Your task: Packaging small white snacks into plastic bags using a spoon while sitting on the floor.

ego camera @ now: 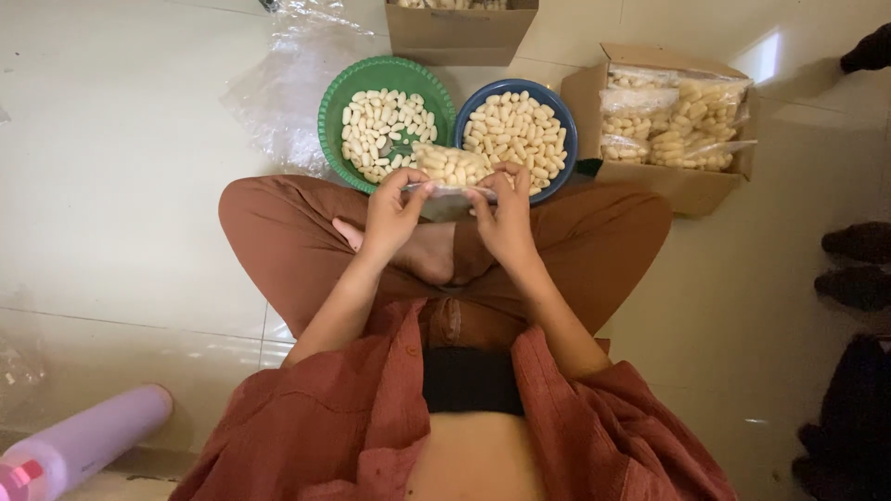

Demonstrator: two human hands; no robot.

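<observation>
- A clear bag [452, 167] of pale pods is held between both hands above the lap, just near of the green bowl [385, 121] and blue bowl [517, 130].
- Its long axis runs left to right.
- The left hand [394, 215] is pinched on the bag's left end, the right hand [506, 215] on its right end; neither is nearer.

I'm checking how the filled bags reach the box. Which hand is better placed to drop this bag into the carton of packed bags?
Probably the right hand. Both hands pinch the clear bag, but the carton of filled bags sits on the person's right, past the blue bowl. The left hand would have to cross over.
</observation>
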